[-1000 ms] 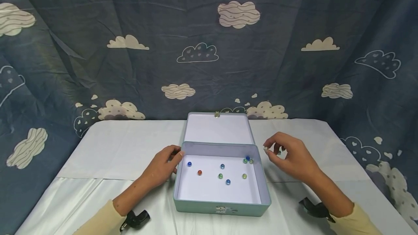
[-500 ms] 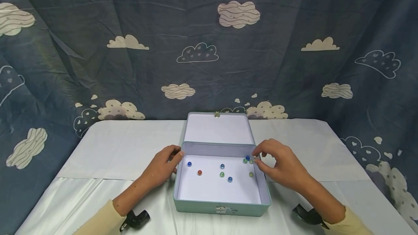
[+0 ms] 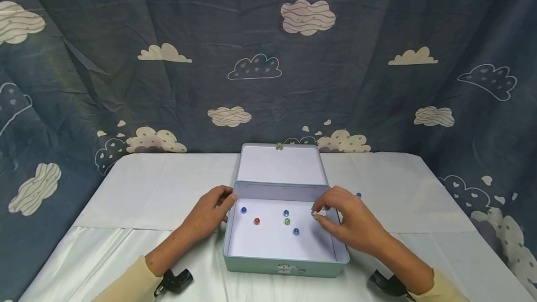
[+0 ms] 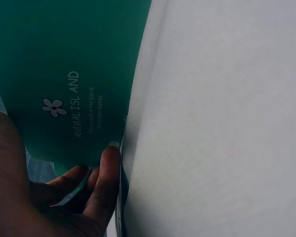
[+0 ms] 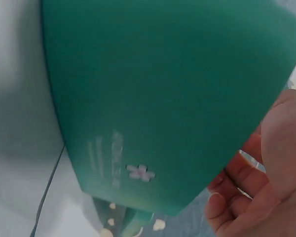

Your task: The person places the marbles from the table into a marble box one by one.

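Observation:
An open green tin box (image 3: 286, 266) with a pale inside sits in the middle of the white table. At its left back corner, my left hand (image 3: 209, 213) holds the rim, thumb on top and other fingers against the outer wall, as the left wrist view also shows. Over the right part of the box, my right hand (image 3: 354, 220) pinches a pale, glassy marble (image 3: 314, 213) between thumb and fingers. Several marbles lie on the box floor, among them a red marble (image 3: 257, 221), a green marble (image 3: 287, 221) and a dark blue marble (image 3: 244, 210).
Behind the right hand, a blue marble (image 3: 358, 195) lies on the white tablecloth (image 3: 402, 195). The box's hinged lid (image 3: 281, 164) leans back at the far side. A dark curtain (image 3: 189, 92) with cloud prints hangs behind the table.
My right hand has moved left from beside the box to over its inside, carrying the marble. A few marbles in the box have rolled slightly. My left hand has stayed put.

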